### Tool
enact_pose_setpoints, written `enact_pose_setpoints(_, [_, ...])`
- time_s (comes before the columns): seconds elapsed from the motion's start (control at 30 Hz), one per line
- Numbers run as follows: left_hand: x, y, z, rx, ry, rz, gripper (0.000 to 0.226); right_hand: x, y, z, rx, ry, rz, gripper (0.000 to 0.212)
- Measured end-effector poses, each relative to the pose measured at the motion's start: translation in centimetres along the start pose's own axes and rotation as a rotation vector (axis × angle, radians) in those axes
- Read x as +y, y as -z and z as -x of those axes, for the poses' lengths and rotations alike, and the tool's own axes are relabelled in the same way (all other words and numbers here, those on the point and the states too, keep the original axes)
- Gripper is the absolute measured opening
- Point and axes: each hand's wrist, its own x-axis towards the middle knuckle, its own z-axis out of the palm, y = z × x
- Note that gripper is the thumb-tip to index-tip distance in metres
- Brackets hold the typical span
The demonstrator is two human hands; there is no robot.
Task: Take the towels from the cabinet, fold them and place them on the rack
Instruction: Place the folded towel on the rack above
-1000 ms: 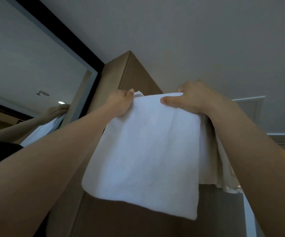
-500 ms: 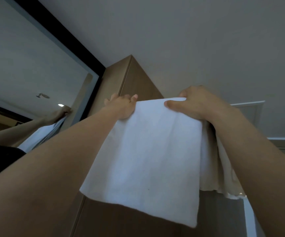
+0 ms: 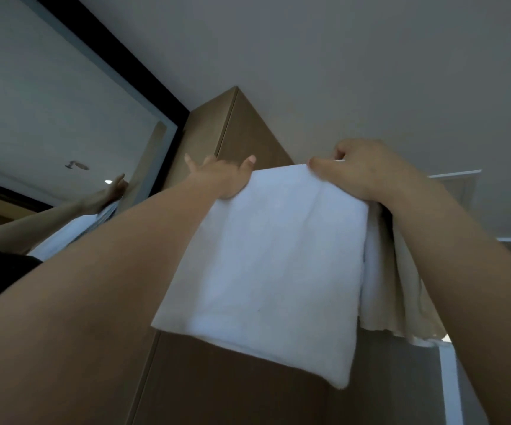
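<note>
"While both arms are raised, what goes on the list?" asks the checker.

"Item one: white folded cotton towel (image 3: 266,271), centre of the frame, hanging flat before the tall brown wooden cabinet (image 3: 248,130). Right hand (image 3: 367,173): grip closed on the towel's upper right corner, thumb across the front, fingers curled behind. Left hand (image 3: 220,179): grip open, fingers straight and spread, palm pressed on the upper left corner."

"And behind it?"

"Item two: cream rumpled cloth (image 3: 401,286), right of centre, hanging just behind the white towel below the right wrist; held or merely draped, I cannot tell. Item three: black-framed wall mirror (image 3: 143,78), upper left of the frame. No rack is in view."

"The step in hand?"

"By my judgement, settling the folded towel over a support hidden by its top edge. To do it well: level the two top corners, smooth outward with the flat left palm while the right pinch anchors, let the fold hang square, and release the right corner only when the weight sits evenly. Risk: dragging the cream cloth along."
</note>
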Motion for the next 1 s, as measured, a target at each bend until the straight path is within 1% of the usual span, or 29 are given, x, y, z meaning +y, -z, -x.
enact_pose_setpoints(0.07, [-0.2, -0.6, 0.4, 0.076, -0.033, 0.031, 0.081, 0.0, 0.1, 0.3, 0.031, -0.013, -0.035, 0.046])
enact_pose_setpoints(0.1, [-0.2, -0.9, 0.5, 0.105, -0.033, 0.053, 0.081, 0.0, 0.2, 0.3, 0.002, -0.027, -0.03, 0.045])
enact_pose_setpoints(0.2, [0.1, -1.4, 0.8, 0.167, -0.028, 0.163, 0.075, -0.2, 0.4, -0.3, -0.088, -0.06, 0.01, 0.052])
enact_pose_setpoints(0.27, [-0.1, -1.5, 1.6, 0.238, -0.069, 0.336, 0.067, -0.4, 0.5, -0.2, -0.084, -0.059, 0.003, 0.059])
enact_pose_setpoints(0.3, [-0.3, -1.6, 2.4, 0.312, -0.097, 0.449, 0.06, -0.5, 0.5, -0.1, -0.071, -0.056, 0.01, 0.063])
enact_pose_setpoints(0.37, [-1.1, -2.2, 4.3, 0.454, -0.096, 0.633, 0.047, -0.6, 0.4, 0.2, -0.044, -0.057, 0.029, 0.06])
enact_pose_setpoints(0.4, [-1.8, -2.7, 5.4, 0.478, -0.058, 0.683, 0.047, -0.7, 0.4, 0.4, -0.029, -0.061, 0.033, 0.058])
enact_pose_setpoints(0.47, [-3.4, -4.2, 7.5, 0.407, 0.036, 0.72, 0.051, -1.0, 0.4, 0.8, 0.005, -0.081, 0.036, 0.059])
enact_pose_setpoints(0.53, [-4.9, -6.1, 9.5, 0.322, 0.058, 0.703, 0.05, -1.3, 0.3, 1.7, 0.062, -0.094, 0.038, 0.06])
enact_pose_setpoints(0.63, [-6.7, -7.9, 11.7, 0.287, 0.089, 0.682, 0.05, -1.7, 0.2, 3.6, 0.12, -0.09, 0.02, 0.053])
enact_pose_setpoints(0.67, [-7.1, -8.3, 12.2, 0.265, 0.106, 0.676, 0.05, -1.8, 0.2, 4.3, 0.126, -0.086, 0.014, 0.054])
enact_pose_setpoints(0.73, [-7.7, -8.9, 13.1, 0.226, 0.119, 0.658, 0.052, -1.9, 0.3, 6.0, 0.152, -0.09, -0.011, 0.062])
enact_pose_setpoints(0.77, [-7.9, -9.0, 13.4, 0.215, 0.123, 0.663, 0.055, -2.0, 0.3, 7.1, 0.178, -0.089, -0.037, 0.065])
enact_pose_setpoints(0.83, [-8.0, -9.1, 14.3, 0.208, 0.112, 0.694, 0.064, -2.2, 0.2, 9.6, 0.251, -0.075, -0.124, 0.063])
enact_pose_setpoints(0.9, [-7.7, -9.0, 15.3, 0.22, 0.1, 0.736, 0.061, -2.3, -0.1, 12.1, 0.312, -0.086, -0.226, 0.059])
enact_pose_setpoints(0.93, [-7.4, -9.0, 15.7, 0.216, 0.109, 0.749, 0.058, -2.4, -0.3, 13.2, 0.31, -0.11, -0.258, 0.057])
enact_pose_setpoints(1.0, [-6.7, -9.1, 16.2, 0.182, 0.133, 0.761, 0.056, -2.5, -0.6, 14.6, 0.217, -0.19, -0.306, 0.053])
